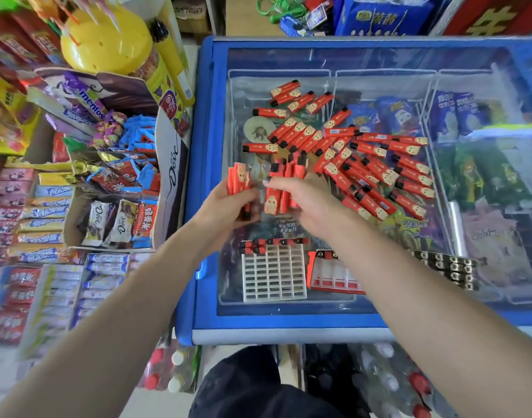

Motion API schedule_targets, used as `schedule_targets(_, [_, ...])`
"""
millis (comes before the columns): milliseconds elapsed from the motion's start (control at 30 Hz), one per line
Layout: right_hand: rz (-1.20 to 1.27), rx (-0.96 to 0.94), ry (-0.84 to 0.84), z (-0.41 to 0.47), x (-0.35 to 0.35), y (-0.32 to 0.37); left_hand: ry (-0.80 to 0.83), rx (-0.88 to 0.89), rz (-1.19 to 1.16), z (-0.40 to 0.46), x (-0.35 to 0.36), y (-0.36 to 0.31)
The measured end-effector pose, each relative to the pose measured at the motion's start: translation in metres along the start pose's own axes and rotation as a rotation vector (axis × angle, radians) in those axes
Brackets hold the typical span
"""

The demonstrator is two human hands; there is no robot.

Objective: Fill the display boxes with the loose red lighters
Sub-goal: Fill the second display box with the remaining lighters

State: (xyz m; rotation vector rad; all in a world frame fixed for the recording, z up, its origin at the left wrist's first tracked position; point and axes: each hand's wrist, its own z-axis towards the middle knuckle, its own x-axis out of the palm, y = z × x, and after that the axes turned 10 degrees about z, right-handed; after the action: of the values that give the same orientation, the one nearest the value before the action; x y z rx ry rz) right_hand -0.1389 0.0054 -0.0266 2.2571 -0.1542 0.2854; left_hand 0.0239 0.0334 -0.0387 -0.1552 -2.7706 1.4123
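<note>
Several loose red lighters (pixel 376 164) lie scattered on the glass lid of a blue chest freezer (pixel 204 122). My left hand (pixel 228 206) grips a small bundle of red lighters (pixel 239 179) held upright. My right hand (pixel 304 200) holds another bunch of red lighters (pixel 284 188) just to the right of it. Below my hands lies a white gridded display box (pixel 273 276), with a row of lighters (pixel 270 244) filling its far edge. A red and white display box (pixel 334 273) sits beside it, partly hidden by my right forearm.
A black tray of lighter tops (pixel 448 267) lies to the right on the lid. Shelves of candy and Dove chocolate (pixel 114 218) crowd the left side. A yellow container (pixel 108 40) stands at upper left. Bottles (pixel 394 384) sit on the floor below.
</note>
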Motion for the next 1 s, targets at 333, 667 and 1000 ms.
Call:
schedule_targets(333, [0.079,-0.038,-0.123,-0.053,0.004,-0.026,0.010,-0.022,-0.113,-0.060,0.052,0.003])
schedule_targets(667, [0.253,0.144,-0.111,-0.087,0.014,-0.027,0.029,-0.015,-0.096,-0.082,0.064,0.017])
schedule_targets(1000, [0.118,0.025,-0.090,-0.090,0.010,-0.037,-0.058,0.076,0.029,-0.081,0.050,0.026])
